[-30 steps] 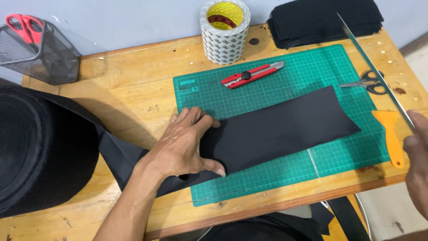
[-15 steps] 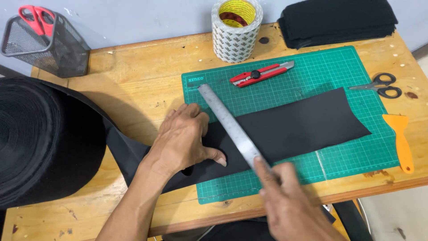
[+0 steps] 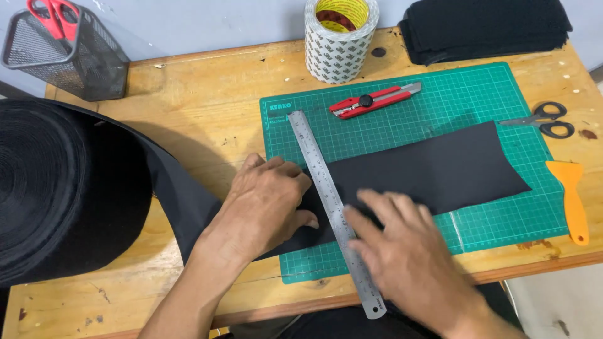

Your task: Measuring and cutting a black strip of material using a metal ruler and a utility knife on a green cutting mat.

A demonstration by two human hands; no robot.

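Head view: black fabric strip (image 3: 433,168) centre-frame on green cutting mat (image 3: 477,88). Left hand (image 3: 264,207) flat, fingers together, on strip; right hand (image 3: 408,263) spread beside steel ruler (image 3: 330,201), gripping nothing. Best to square ruler w/ grid, press firm.

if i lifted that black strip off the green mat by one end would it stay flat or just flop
It would probably flop: the black strip unwinds from a big soft roll and bends over the table edge. It looks thin and light, so the far end may curl. It likely slides easily, since the left hand and right hand press it and the steel ruler down on the green cutting mat.
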